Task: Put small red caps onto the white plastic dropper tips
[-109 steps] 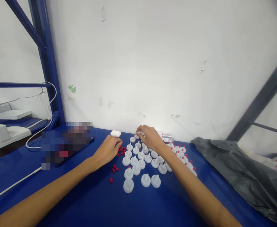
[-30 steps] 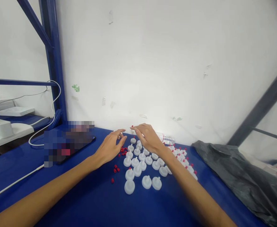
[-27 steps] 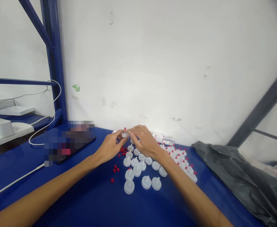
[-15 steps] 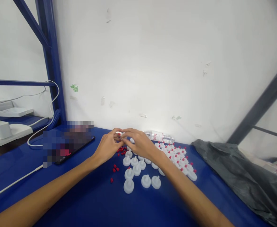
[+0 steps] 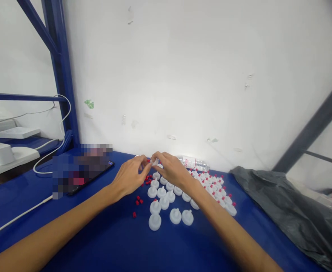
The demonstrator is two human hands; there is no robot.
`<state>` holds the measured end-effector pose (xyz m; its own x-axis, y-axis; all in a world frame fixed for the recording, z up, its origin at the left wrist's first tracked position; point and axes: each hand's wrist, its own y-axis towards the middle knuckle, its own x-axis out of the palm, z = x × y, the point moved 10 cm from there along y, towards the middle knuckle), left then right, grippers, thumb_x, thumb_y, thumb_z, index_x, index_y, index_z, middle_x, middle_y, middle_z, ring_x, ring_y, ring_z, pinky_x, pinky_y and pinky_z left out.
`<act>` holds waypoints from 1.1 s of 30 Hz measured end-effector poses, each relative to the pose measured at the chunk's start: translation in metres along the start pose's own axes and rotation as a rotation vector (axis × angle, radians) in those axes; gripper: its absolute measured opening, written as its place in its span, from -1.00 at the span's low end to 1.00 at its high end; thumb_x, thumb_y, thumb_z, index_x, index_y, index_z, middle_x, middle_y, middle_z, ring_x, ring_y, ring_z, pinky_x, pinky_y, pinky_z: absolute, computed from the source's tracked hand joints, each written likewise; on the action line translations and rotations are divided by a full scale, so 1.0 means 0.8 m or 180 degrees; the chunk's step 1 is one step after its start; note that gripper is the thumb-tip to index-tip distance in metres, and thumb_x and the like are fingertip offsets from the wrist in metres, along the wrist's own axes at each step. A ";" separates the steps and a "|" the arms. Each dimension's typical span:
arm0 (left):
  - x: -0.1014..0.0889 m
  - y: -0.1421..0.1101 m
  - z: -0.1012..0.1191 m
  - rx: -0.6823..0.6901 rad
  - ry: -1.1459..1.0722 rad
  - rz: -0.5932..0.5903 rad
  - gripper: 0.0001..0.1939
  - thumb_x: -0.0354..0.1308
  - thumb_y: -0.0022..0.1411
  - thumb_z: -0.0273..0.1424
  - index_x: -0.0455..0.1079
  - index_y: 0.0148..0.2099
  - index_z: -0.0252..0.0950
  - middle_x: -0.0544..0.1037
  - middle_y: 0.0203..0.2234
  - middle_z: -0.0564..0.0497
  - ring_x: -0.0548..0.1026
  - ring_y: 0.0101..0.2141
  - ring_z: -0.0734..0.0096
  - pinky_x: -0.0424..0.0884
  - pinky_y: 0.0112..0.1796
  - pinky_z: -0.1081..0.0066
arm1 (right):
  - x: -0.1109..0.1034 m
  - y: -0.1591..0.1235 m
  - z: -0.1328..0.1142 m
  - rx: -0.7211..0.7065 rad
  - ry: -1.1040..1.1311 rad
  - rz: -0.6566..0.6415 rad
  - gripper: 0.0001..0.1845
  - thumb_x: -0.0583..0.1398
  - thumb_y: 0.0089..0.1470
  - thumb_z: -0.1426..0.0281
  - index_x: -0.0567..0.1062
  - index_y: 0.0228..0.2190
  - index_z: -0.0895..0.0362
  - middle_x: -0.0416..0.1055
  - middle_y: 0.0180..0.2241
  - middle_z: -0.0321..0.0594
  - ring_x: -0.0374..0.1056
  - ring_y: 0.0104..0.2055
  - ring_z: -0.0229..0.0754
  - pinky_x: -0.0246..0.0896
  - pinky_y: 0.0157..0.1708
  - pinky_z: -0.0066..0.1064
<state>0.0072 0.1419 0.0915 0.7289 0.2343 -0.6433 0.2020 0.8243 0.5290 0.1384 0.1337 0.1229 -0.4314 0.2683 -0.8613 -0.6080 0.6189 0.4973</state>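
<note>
My right hand (image 5: 170, 170) pinches a white nozzle cap (image 5: 155, 162) between thumb and fingers. Close on its left, my left hand (image 5: 129, 175) has its fingertips drawn together around a small red cap (image 5: 148, 161), mostly covered by the fingers. Below the hands, several white nozzle caps (image 5: 155, 222) stand on the blue tabletop (image 5: 120, 241), their spouts up. Loose red caps (image 5: 134, 214) are scattered to the left of these. On the right is a cluster of white nozzle caps with red tips (image 5: 218, 194), partly behind my right forearm.
A clear plastic bottle (image 5: 195, 163) lies along the wall at the back. On the left are a black phone (image 5: 105, 170) and a white cable (image 5: 19, 219). Dark grey sheeting (image 5: 285, 204) covers the right edge. A blue metal post (image 5: 62, 71) rises at the back left.
My hands have shifted slightly right and their fingertips have moved a little apart. The white nozzle cap in my right hand now shows more clearly between them.
</note>
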 end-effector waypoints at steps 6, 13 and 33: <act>0.000 0.001 -0.005 -0.0076 0.0007 -0.0057 -0.67 -0.05 0.57 -0.17 0.37 -0.26 -0.10 0.61 -0.41 -0.05 0.56 -0.36 0.08 0.38 -0.23 0.15 | 0.006 0.002 -0.021 -0.0300 0.0005 -0.0017 -0.72 0.36 0.41 0.47 0.48 0.07 0.01 0.69 0.00 -0.12 0.61 0.09 0.04 0.49 0.08 -0.18; 0.000 0.004 -0.016 -0.0391 -0.0290 -0.0001 -0.47 -0.31 0.64 -0.10 0.15 -0.41 -0.08 0.25 -0.65 0.11 0.35 -0.58 0.26 0.37 -0.44 0.28 | -0.002 0.004 0.042 0.0397 -0.0486 -0.0099 -0.74 0.24 0.48 0.50 0.52 0.11 0.02 0.70 0.00 -0.10 0.63 0.06 0.02 0.45 0.07 -0.22; 0.027 0.003 -0.053 -0.0497 0.0780 -0.0658 -0.76 0.17 0.49 -0.46 0.67 -0.01 -0.17 0.76 -0.07 -0.15 0.62 0.08 -0.08 0.51 0.04 0.13 | 0.054 0.003 0.128 0.1234 -0.0625 -0.1335 -0.54 0.36 0.47 0.15 0.56 0.25 0.09 0.54 0.26 -0.04 0.56 0.17 0.06 0.60 0.14 0.04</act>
<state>-0.0039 0.1712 0.0554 0.5005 0.1553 -0.8517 0.2127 0.9316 0.2949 0.1860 0.2225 0.0761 -0.0539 0.0515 -0.9972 -0.3965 0.9155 0.0688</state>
